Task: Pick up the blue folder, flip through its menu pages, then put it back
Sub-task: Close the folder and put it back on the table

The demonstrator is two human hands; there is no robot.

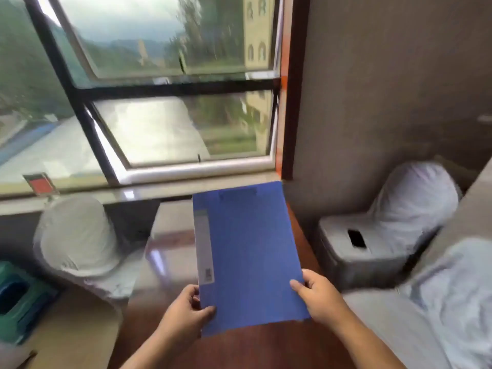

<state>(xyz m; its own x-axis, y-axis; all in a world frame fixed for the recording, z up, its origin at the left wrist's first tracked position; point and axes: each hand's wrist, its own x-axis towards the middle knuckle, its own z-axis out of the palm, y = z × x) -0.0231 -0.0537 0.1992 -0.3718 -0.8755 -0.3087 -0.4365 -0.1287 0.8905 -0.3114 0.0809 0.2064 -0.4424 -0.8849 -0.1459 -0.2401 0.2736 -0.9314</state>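
Fingers [206,312] of the left hand [183,315] pinch the near left corner of the blue folder [250,262]; the right hand [319,296] clamps its near right edge. Closed, matte blue with a grey label strip along the left spine, it is held above the reddish-brown tabletop [239,350]. Its long axis runs away from the person, far end toward the window sill [149,191].

The closed blue folder [250,257], gripped at its near corners by the left hand [186,312] and right hand [319,296], covers the middle of the brown desk [239,350]. Bare desk shows on either side of it and at the near edge. A white-covered chair [77,235] flanks the desk on the left, another covered chair [394,222] on the right, and the window sill [149,193] closes the far end.
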